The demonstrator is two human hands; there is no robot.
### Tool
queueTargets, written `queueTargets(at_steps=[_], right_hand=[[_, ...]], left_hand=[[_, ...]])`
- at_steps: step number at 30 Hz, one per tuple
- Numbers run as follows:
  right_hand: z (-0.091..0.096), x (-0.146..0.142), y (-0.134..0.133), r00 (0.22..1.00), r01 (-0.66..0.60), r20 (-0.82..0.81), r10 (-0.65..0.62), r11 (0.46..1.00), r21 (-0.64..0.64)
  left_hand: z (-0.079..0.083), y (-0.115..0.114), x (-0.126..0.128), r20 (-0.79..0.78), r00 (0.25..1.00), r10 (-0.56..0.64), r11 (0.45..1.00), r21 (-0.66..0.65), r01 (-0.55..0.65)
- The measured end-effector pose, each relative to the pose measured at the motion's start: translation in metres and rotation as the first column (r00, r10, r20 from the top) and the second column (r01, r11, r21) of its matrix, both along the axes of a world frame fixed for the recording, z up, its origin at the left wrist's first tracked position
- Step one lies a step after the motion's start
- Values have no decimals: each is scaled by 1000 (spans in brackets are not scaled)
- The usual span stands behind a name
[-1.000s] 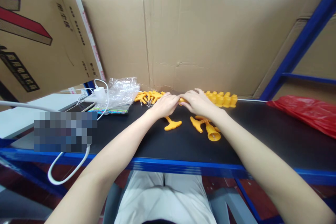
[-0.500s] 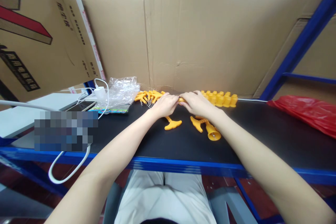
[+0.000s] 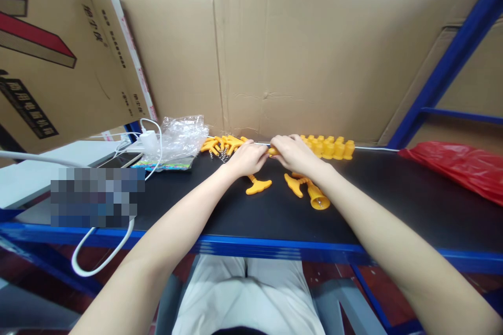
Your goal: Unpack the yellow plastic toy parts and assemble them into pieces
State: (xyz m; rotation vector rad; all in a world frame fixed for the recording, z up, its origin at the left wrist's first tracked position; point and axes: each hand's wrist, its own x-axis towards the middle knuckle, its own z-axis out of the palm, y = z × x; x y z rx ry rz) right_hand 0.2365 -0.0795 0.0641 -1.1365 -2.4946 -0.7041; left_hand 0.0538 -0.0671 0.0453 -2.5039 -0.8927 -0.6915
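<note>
Both of my hands meet above the middle of the black worktop. My right hand (image 3: 290, 152) is curled around a yellow corkscrew part (image 3: 272, 152), of which only a small end shows. My left hand (image 3: 248, 159) is closed right beside it; whether its fingers grip the same part is hidden. Below my left hand lies a yellow T-shaped corkscrew handle (image 3: 258, 186). By my right wrist are another handle (image 3: 294, 185) and a yellow bell-shaped corkscrew body (image 3: 318, 198) on its side, open end toward me. Several handles with metal spirals (image 3: 223, 144) are heaped beyond my left hand.
Yellow bell-shaped bodies (image 3: 333, 147) stand in rows behind my right hand. Clear plastic wrap (image 3: 183, 138), a phone (image 3: 120, 159) and white cables are at left. A red plastic bag (image 3: 456, 165) lies at right. Cardboard (image 3: 314, 63) walls the back; a blue rail (image 3: 275, 247) edges the front.
My fingers have shifted slightly around the yellow part, and a small gap now shows between my hands. The things on the worktop stay where they were.
</note>
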Motion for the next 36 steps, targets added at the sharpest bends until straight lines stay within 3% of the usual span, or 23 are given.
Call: queueTargets(at_steps=[9,18,24,28,36], right_hand=[[-4,0,-1,1000,-8,-10,8,998,-54],[-1,3,2,998,-52,-21,53,998,21],[-4,3,3,991,-91,-94,90,996,0],[-6,0,1,997,-60,-57,59,998,-12],[-2,-1,-1,1000,-17,17,15,995,96]], left_hand=[[-2,3,-5,-27,1000,16,1000,9,-16],[1,0,-3,-4,1000,22,1000,-12,-22],[1,0,-6,26,999,20,1000,4,-20],[-1,2,-8,27,999,27,1000,14,-27],[-1,3,-7,17,999,37,999,6,-37]])
